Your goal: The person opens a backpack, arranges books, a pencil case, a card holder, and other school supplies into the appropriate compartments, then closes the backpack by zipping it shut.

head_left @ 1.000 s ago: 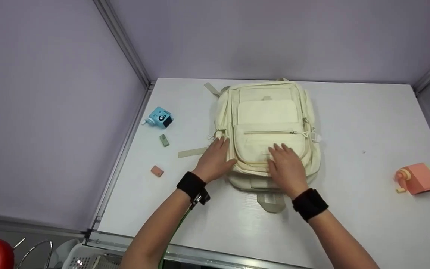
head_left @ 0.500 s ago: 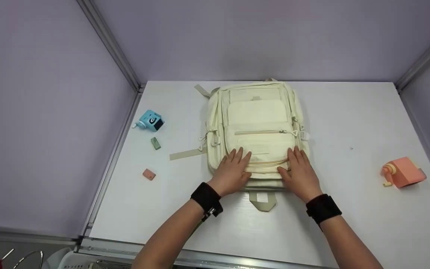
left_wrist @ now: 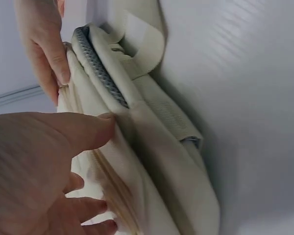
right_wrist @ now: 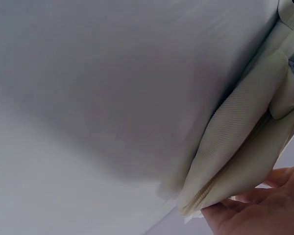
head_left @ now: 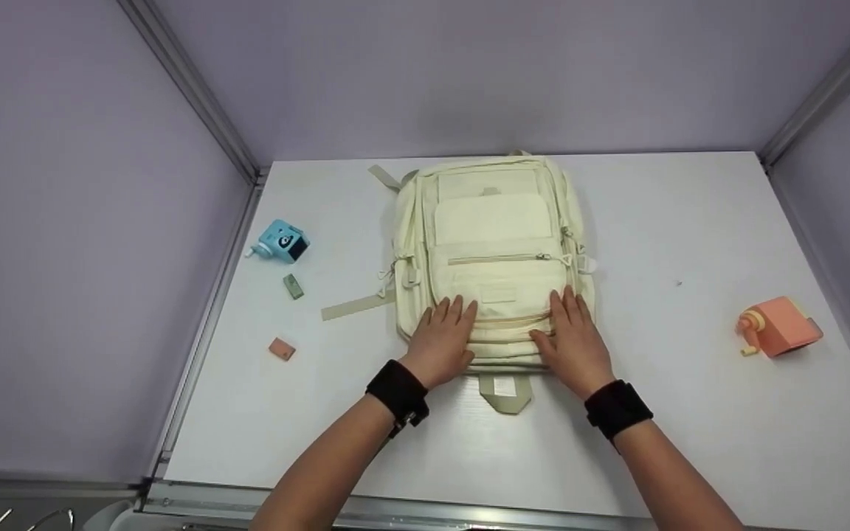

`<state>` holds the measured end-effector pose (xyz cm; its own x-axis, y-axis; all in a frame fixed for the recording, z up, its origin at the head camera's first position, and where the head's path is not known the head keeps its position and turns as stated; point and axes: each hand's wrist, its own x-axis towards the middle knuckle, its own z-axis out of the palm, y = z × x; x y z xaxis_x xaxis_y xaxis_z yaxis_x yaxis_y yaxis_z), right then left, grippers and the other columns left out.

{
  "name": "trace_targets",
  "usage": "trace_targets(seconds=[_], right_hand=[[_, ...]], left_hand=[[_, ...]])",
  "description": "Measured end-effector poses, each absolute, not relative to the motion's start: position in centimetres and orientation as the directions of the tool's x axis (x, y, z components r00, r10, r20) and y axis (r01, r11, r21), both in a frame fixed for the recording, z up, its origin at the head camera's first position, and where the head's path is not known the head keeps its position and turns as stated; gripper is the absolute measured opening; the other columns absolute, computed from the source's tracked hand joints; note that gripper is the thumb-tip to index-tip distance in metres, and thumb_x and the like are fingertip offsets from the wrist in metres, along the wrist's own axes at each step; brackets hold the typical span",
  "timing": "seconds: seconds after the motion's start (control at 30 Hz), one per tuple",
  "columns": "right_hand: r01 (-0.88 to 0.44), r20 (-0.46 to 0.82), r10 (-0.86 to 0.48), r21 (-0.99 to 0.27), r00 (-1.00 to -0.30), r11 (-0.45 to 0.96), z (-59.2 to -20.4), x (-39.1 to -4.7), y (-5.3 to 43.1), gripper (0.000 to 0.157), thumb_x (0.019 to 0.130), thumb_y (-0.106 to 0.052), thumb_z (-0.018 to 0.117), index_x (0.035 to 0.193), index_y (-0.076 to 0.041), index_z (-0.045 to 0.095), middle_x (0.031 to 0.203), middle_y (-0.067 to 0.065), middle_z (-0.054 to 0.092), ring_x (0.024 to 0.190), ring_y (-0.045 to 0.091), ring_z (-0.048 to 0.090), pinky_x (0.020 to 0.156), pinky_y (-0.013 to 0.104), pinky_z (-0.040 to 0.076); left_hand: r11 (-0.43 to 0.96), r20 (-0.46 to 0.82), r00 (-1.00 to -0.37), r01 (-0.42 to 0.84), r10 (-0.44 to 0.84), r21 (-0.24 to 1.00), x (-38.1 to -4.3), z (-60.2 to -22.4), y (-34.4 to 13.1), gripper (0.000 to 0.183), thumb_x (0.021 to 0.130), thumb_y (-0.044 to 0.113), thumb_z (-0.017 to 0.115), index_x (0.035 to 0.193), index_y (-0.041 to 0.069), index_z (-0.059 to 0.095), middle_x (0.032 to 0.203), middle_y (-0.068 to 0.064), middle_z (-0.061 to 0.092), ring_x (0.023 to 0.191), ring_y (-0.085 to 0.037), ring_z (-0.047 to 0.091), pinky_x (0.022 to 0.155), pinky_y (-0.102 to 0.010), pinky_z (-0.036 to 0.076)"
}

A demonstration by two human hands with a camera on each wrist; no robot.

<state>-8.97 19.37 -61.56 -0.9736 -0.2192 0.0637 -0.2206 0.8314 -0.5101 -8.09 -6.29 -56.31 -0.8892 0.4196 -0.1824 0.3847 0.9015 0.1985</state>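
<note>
A cream backpack (head_left: 495, 221) lies flat on the white table, its zipped front pockets facing up and a loop handle (head_left: 508, 398) at the near end. My left hand (head_left: 441, 341) rests on its near left corner with fingers straight. On the near right corner lies my right hand (head_left: 576, 345), fingers extended and thumb spread inward. In the left wrist view the left thumb touches the bag's near side (left_wrist: 132, 127), while the fingers lie on its upper face. The right wrist view shows the right hand (right_wrist: 264, 208) against the bag's edge (right_wrist: 235, 142).
At the left stand a blue sharpener-like box with a crank (head_left: 282, 241), a small green block (head_left: 293, 286) and a small pink block (head_left: 282, 349). A similar coral box with a crank (head_left: 781, 327) is at the right. A strap (head_left: 357, 304) sticks out leftward.
My left hand has moved from the bag's left side to its near left corner. My right hand has shifted outward to the near right corner. The camera view has shifted slightly.
</note>
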Motion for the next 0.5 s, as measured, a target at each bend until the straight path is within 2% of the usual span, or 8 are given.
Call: trace_targets(seconds=[0.1, 0.3, 0.5], right_hand=[[-0.226, 0.087, -0.211, -0.502, -0.974, 0.835, -61.6, -8.8, 19.0, 0.08, 0.103, -0.037, 0.062, 0.159, 0.006, 0.023, 0.165, 0.031, 0.012, 0.151, 0.05, 0.013, 0.119, 0.058, 0.021], [-0.243, 0.14, -0.2, -0.494, -0.97, 0.835, -61.3, -8.5, 18.6, 0.078, 0.101, -0.035, 0.066, 0.156, 0.008, 0.03, 0.162, 0.033, 0.02, 0.148, 0.051, 0.021, 0.118, 0.058, 0.024], [-0.23, 0.13, -0.19, -0.52, -0.973, 0.823, -60.8, -8.7, 19.3, 0.061, 0.103, -0.026, 0.061, 0.153, 0.002, 0.042, 0.161, 0.026, 0.03, 0.146, 0.045, 0.031, 0.113, 0.058, 0.033]], left_hand=[[0.894, -0.164, -0.883, 0.411, 0.439, 0.177, -8.6, -55.2, -5.2, 0.077, 0.1, 0.031, 0.062, 0.162, 0.006, 0.024, 0.166, -0.021, 0.023, 0.153, -0.038, 0.02, 0.122, -0.05, 0.019], [0.875, -0.161, -0.86, 0.468, 0.484, 0.127, -10.0, -54.0, -2.0, 0.086, 0.1, 0.049, 0.062, 0.163, 0.006, 0.022, 0.168, -0.018, 0.019, 0.155, -0.033, 0.017, 0.124, -0.044, 0.017], [0.881, -0.168, -0.865, 0.464, 0.472, 0.09, -11.4, -55.1, -0.3, 0.083, 0.102, 0.05, 0.057, 0.164, 0.009, 0.019, 0.169, -0.015, 0.015, 0.156, -0.03, 0.013, 0.124, -0.042, 0.016]])
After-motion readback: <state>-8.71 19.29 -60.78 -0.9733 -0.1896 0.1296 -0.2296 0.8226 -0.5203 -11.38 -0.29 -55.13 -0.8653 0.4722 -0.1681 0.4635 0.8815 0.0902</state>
